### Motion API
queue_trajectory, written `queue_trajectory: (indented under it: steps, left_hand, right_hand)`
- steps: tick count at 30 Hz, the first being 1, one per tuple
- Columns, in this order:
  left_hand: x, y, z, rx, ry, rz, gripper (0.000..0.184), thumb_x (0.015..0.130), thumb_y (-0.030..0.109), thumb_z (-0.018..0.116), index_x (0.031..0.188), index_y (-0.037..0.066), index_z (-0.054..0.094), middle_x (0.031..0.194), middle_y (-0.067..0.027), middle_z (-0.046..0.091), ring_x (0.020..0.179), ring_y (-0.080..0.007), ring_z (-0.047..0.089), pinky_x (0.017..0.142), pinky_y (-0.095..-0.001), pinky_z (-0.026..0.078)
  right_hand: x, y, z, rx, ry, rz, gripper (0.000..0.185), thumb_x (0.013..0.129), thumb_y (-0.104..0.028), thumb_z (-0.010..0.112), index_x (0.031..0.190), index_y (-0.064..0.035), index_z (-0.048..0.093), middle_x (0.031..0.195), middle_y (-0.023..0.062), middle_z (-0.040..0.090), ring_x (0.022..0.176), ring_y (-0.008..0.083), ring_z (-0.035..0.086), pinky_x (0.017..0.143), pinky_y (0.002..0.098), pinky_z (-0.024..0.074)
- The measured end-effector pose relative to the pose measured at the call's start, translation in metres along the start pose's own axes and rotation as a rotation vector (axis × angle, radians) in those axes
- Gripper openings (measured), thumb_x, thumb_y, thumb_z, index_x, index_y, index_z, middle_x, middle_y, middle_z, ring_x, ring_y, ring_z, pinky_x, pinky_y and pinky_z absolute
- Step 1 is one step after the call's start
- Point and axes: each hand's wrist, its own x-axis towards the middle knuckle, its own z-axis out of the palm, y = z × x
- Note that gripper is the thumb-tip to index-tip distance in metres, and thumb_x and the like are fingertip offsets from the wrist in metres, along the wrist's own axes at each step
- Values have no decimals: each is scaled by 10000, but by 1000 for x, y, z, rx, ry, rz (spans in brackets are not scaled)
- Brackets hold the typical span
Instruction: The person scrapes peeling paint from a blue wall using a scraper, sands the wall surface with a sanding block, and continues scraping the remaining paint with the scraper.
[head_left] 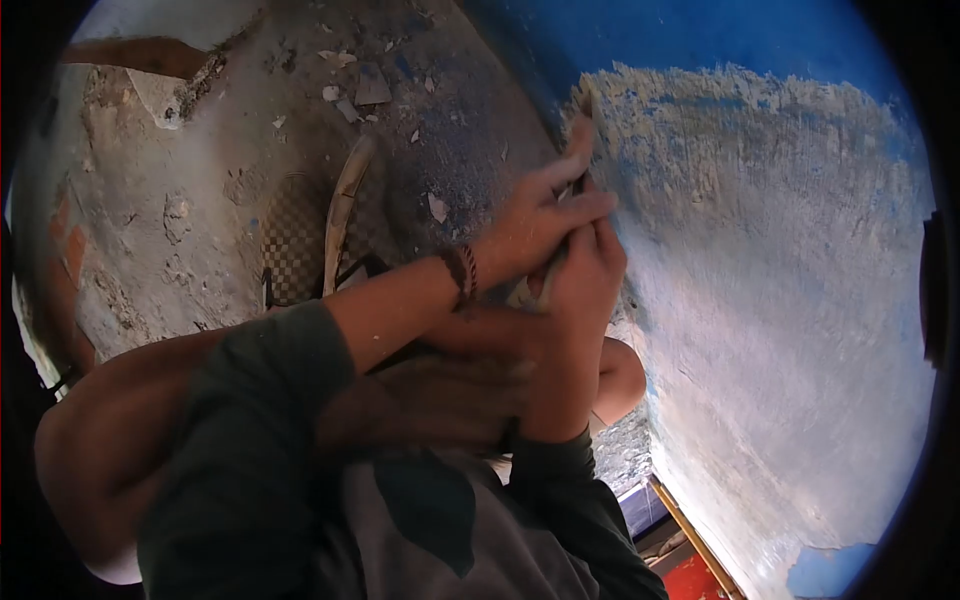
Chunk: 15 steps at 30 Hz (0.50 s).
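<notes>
My right hand [592,265] is closed round a slim scraper [587,103], its handle mostly hidden by the fingers. Against the wall [760,260], the tool's dark narrow tip touches the ragged border between blue paint and the bare, whitish scraped area. Crossing over from the left, my left hand [545,205], with a braided bracelet [467,275] at the wrist, also grips the scraper. One of its fingers stretches along the tool toward the tip. The hands overlap, and the left one is slightly blurred.
Paint flakes [372,85] and chips lie on the rough, dusty floor [400,190]. My checkered shoe [292,240] is beside the left forearm, and my bent knee [622,382] is close to the wall. A red object [690,580] with a yellowish edge stands low at the wall's foot.
</notes>
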Motion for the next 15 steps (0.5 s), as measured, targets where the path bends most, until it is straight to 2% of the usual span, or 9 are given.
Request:
queue_trajectory:
  steps: [1, 2, 3, 4, 6, 7, 9, 12, 15]
  left_hand:
    - [2, 0, -3, -4, 3, -13, 633, 822, 251, 651, 1300, -81, 401, 829, -72, 594, 729, -83, 527, 637, -240, 458]
    - [7, 3, -8, -79, -25, -158, 600, 829, 248, 638, 1290, -70, 422, 828, -71, 596, 742, -103, 537, 672, -261, 466]
    - [10, 5, -13, -153, -51, -292, 568, 836, 245, 625, 1281, -59, 444, 827, -71, 599, 754, -124, 548, 707, -282, 473]
    - [5, 6, -15, -157, -39, -290, 568, 836, 245, 625, 1281, -59, 444, 827, -71, 599, 754, -124, 548, 707, -282, 473]
    - [0, 12, -15, 92, -129, -192, 679, 883, 179, 565, 1437, 59, 191, 775, 64, 470, 709, -32, 418, 624, -174, 386]
    - [2, 11, -13, 98, -131, -181, 679, 883, 179, 565, 1437, 59, 191, 775, 64, 470, 709, -32, 418, 624, -174, 386]
    - [3, 1, -6, -21, -78, -117, 661, 897, 205, 543, 1438, 68, 190, 780, 63, 466, 709, -31, 407, 628, -174, 388]
    - [16, 16, -25, -17, -72, -265, 658, 902, 231, 533, 1438, 60, 191, 797, 55, 457, 746, -29, 398, 678, -175, 386]
    - [5, 11, -20, 152, -67, -212, 649, 909, 244, 518, 1437, 57, 191, 783, 51, 451, 741, -39, 400, 680, -189, 392]
  right_hand:
    - [3, -4, 2, -104, -32, -7, 230, 907, -150, 433, 917, 4, 604, 638, 52, 550, 455, 99, 483, 391, 260, 353]
    - [4, -7, 2, -212, -66, -12, 220, 904, -140, 431, 925, -2, 601, 643, 53, 549, 449, 102, 482, 385, 259, 348]
    - [2, -8, 4, -250, -84, 74, 246, 895, -127, 435, 1022, -7, 608, 758, 87, 594, 596, 119, 557, 492, 236, 414]
    - [2, 2, 0, -259, -93, 77, 246, 895, -127, 435, 1022, -7, 608, 758, 87, 594, 596, 119, 557, 492, 236, 414]
    - [4, 25, -8, -288, -51, -263, 291, 885, -115, 450, 1115, -6, 593, 844, 93, 608, 752, 130, 577, 632, 244, 449]
    - [3, 21, -6, -281, -55, -273, 291, 885, -115, 450, 1115, -6, 593, 844, 93, 608, 752, 130, 577, 632, 244, 449]
    - [0, 13, -4, -61, -70, -114, 319, 886, -113, 447, 1149, 15, 575, 859, 83, 614, 816, 129, 568, 715, 267, 452]
    - [17, 18, 9, -222, -120, -77, 344, 893, -104, 433, 1189, 32, 545, 909, 73, 620, 852, 117, 563, 732, 271, 457]
    - [4, 20, 4, -225, -51, -164, 347, 891, -113, 432, 1184, 33, 548, 921, 87, 626, 856, 122, 571, 729, 271, 455]
